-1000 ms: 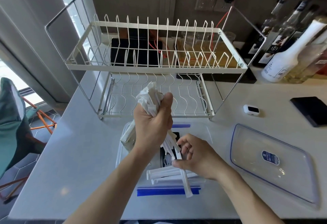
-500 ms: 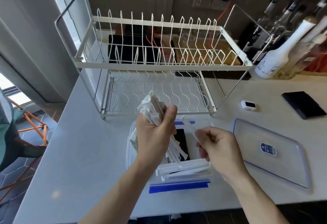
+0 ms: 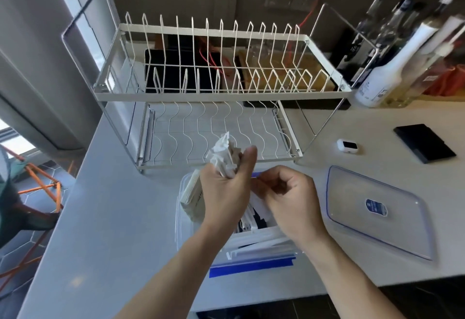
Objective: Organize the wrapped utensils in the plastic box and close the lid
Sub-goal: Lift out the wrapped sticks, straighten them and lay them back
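Behind the plastic box (image 3: 181, 220) stands a dish rack (image 3: 221, 97); left hand (image 3: 226, 193) clenches wrapped utensils (image 3: 224, 157), lid (image 3: 372, 210) right.

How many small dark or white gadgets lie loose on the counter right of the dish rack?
2: a small white device just right of the rack's lower corner, and a flat black slab further right. Others may sit beyond the frame.

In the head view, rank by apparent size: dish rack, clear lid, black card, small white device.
1. dish rack
2. clear lid
3. black card
4. small white device
The lid lies nearer the camera, which inflates it.
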